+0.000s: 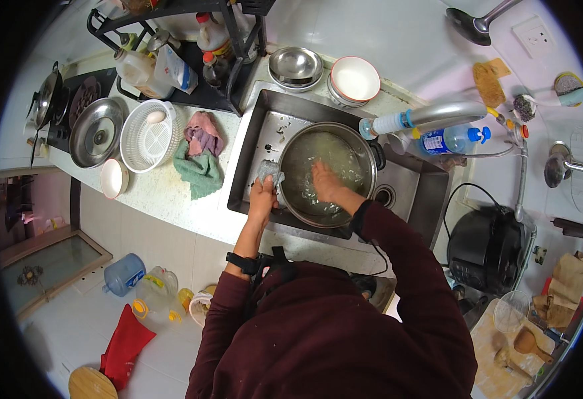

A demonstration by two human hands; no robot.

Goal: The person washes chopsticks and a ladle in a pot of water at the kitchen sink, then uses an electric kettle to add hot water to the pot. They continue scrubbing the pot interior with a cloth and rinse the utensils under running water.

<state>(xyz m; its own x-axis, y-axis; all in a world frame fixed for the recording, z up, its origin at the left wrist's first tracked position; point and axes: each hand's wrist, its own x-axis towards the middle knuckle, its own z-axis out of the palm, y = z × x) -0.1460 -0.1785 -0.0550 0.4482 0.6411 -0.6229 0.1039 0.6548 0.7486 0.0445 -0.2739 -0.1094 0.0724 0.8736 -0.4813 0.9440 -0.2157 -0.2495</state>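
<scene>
A large stainless-steel pot [284, 144] of cloudy water stands in the sink [299, 117]. My right hand [327, 182] dips into the water with fingers extended; I see nothing in it. Bubbles and ripples surround it, and the water blurs the fingertips. At the pot's left rim, my left hand [264, 197] grips a grey mesh-like scrubbing cloth [270, 170]. One black pot handle [378, 155] shows on the right.
A faucet [446, 115] reaches over the sink from the right, beside a blue-capped bottle [443, 141]. Steel bowls [295, 67] and a red-rimmed bowl [355, 79] stand behind. Left are rags [199, 162], a white colander [137, 149] holding an egg [155, 117], and a metal pan [84, 142].
</scene>
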